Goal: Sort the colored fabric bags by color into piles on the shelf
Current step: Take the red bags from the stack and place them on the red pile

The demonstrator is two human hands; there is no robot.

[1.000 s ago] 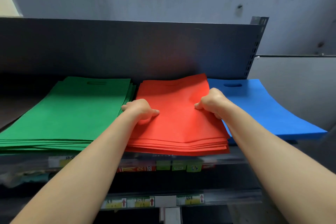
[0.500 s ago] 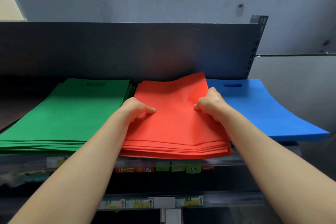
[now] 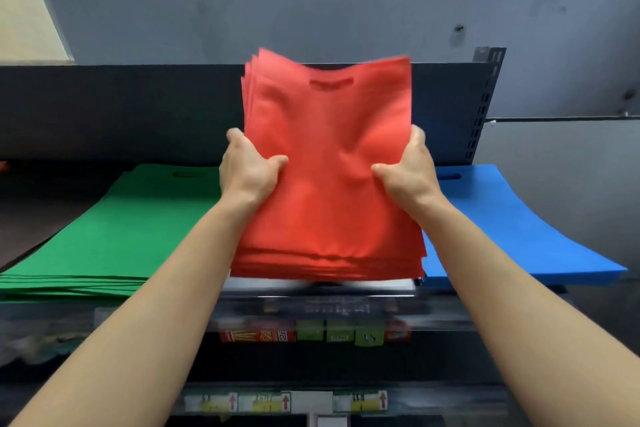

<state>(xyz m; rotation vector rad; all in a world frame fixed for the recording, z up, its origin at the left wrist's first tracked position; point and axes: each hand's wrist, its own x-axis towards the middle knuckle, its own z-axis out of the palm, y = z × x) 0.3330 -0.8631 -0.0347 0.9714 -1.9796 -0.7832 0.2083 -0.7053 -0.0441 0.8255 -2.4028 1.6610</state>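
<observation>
Both hands grip a stack of red bags (image 3: 329,184) tilted up toward the camera, its handle cutout at 12 o'clock and its lower edge down just above the shelf (image 3: 485,314) front. The left hand (image 3: 247,172) clamps the stack's 9 o'clock edge, thumb across the face; the right hand (image 3: 407,172) clamps the 3 o'clock edge likewise. The green pile (image 3: 114,236) lies flat at 9 o'clock of the stack, the blue pile (image 3: 502,225) at 3 o'clock, sagging over the shelf end

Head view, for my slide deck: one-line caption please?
Both hands, left hand and right hand, hold the red bag stack upright between green and blue piles.
</observation>
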